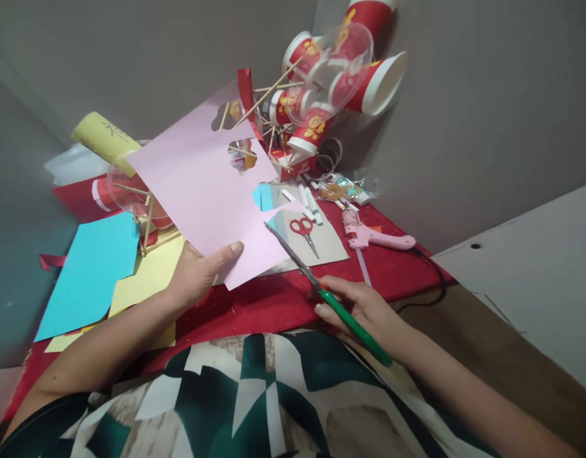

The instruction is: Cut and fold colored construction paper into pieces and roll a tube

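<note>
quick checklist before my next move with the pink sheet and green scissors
1. Pink sheet held: ok, left hand grips its lower edge.
2. Green-handled scissors in hand: ok, right hand holds them.
3. Scissor tips clear of left thumb: ok, visibly apart.
4. Scissor blades open: cannot tell, seen nearly edge-on.
5. Red-handled scissors set down: ok, lying on the grey board.
6. Pink glue gun cool: cannot tell, heat isn't visible.

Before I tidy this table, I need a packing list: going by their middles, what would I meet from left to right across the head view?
Cyan paper sheet → pink paper sheet with cutouts → red-handled scissors → pink glue gun.
</note>
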{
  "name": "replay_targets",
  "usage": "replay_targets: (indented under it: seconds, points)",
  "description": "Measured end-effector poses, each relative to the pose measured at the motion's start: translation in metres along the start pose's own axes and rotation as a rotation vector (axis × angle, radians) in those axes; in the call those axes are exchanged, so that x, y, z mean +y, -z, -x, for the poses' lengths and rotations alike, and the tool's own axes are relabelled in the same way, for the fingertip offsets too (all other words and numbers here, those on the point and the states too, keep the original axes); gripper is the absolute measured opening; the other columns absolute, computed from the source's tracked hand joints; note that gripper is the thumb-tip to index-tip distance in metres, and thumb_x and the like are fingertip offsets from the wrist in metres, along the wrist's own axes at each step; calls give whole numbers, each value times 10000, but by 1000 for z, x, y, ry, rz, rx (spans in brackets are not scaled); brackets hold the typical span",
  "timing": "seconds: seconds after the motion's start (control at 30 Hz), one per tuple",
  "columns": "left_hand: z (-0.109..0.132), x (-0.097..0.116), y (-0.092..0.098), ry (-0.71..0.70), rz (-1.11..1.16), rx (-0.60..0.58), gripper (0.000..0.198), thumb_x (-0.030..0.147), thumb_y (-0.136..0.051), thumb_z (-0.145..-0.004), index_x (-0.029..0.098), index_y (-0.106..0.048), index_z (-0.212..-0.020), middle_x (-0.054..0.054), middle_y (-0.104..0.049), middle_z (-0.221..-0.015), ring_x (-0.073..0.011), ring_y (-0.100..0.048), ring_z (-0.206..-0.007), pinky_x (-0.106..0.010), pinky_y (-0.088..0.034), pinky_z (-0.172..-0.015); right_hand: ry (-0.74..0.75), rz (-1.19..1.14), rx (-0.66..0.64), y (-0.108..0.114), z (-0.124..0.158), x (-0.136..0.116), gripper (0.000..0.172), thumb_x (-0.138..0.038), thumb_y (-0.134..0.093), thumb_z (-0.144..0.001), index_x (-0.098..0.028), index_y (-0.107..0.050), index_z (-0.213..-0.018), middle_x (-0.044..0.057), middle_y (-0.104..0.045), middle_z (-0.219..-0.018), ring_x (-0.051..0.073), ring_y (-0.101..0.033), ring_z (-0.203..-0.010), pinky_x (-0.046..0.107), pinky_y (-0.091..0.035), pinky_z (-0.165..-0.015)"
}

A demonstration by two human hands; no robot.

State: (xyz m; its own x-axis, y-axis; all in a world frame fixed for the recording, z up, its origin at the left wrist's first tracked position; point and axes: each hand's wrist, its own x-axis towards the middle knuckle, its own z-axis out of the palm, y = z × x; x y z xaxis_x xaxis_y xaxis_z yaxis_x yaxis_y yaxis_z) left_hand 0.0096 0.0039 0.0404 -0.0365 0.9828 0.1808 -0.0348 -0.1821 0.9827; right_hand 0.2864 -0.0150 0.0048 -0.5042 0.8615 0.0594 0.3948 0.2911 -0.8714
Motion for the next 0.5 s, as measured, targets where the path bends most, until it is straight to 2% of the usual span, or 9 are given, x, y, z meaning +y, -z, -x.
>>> replay_targets:
  seconds: [0.13,0.3,0.4,0.5]
  points:
    - [1,1,0,-16,-52,-9,486,371,-795,-769,189,-650,-1196,-89,-753,-1051,-273,-663,-1123,-464,-518,-1025,25,73,-35,4,0,-3,277,-467,-588,-900,-191,-580,-910,-36,-485,-640,134,-454,-586,250,-379,-557]
    - [4,1,-1,-50,-92,19,498,352,-801,-773,196,-638,-1217,-79,-757,-1039,-264,-664,-1124,-446,-521,-1023,26,42,-96,8,2,-6,277,-461,-597,-900,-194,-554,-964,-40,-468,-679,137,-455,-619,250,-376,-581]
    - [4,3,0,-85,-121,78,544,360,-815,-761,194,-625,-1242,-81,-756,-1044,-269,-665,-1121,-448,-521,-1020,14,27,-124,10,3,-8,283,-477,-569,-921,-198,-544,-961,-42,-448,-683,130,-442,-604,244,-374,-563]
    - [-1,7,5,-148,-179,165,520,401,-800,-770,225,-635,-1230,-68,-748,-1079,-279,-649,-1151,-462,-494,-1062,-4,40,-101,13,5,-7,308,-508,-532,-937,-203,-560,-966,-30,-489,-685,139,-471,-606,247,-402,-565]
